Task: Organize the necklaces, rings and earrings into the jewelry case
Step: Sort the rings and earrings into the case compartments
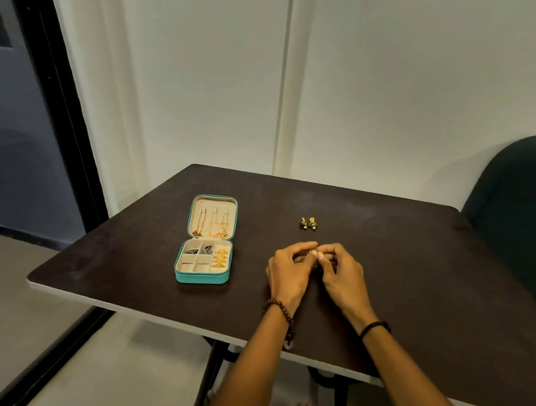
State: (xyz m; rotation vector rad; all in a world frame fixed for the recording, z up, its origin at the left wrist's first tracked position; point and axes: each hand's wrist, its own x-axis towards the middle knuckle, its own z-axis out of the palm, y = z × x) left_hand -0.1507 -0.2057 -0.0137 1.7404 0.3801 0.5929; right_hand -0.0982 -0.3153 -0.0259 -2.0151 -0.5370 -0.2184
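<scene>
- Jewelry case (202, 278), teal, lies open left of centre on the dark table (419, 279). Its lid lies flat toward the wall.
- Necklaces (214, 224) hang in the lid. Gold rings (221, 258) fill the tray's right column, and dark earrings (198, 250) fill the two upper compartments.
- A loose earring pair (308, 223) lies right of the case, well apart from it and just above the hands.
- Bare tabletop runs between the case and the hands. The table's near edge runs beneath the forearms, and a dark chair (529, 223) stands at the right edge.
- Left hand (290, 275) and right hand (341, 271) meet fingertip to fingertip at centre, fingers curled, pinching a small piece (312, 253) that is mostly hidden, so its kind is unclear.
</scene>
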